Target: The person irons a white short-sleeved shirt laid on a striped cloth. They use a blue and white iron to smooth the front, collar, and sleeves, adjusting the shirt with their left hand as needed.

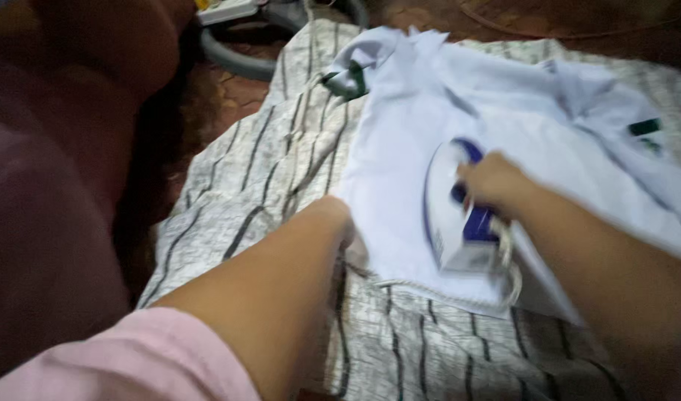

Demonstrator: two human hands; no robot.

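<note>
Biggest risk I'd flag here: scorching or a burnt finger. The white-and-blue plastic electric iron [459,215] is sitting flat on the thin white cotton shirt [503,111], and if it lingers in one spot the fabric could mark. The frame is pretty motion-blurred around the iron, so it looks like it's on the move, which helps.

The left hand [339,219] is the one I'd worry about. It's pressed down on the near edge of the shirt, just beside the iron's left side, and the fingers are mostly hidden behind the wrist, so I can't tell if it's pinching the cloth or only flattening it. A slide to the left would bring the hot soleplate right up to it.

Also the iron's pale cord [444,291] loops along the shirt's lower edge right under the iron's heel. It could snag, or get pulled across the hot plate.

The right hand [492,182] is clenched around the iron's blue handle, coming in from the right, with the iron's tip pointing away from the person. Shirt lies spread over a grey-and-white striped cloth [281,171] on the floor; its green-trimmed collar [348,78] sits at the far end, well apart from the iron.
</note>
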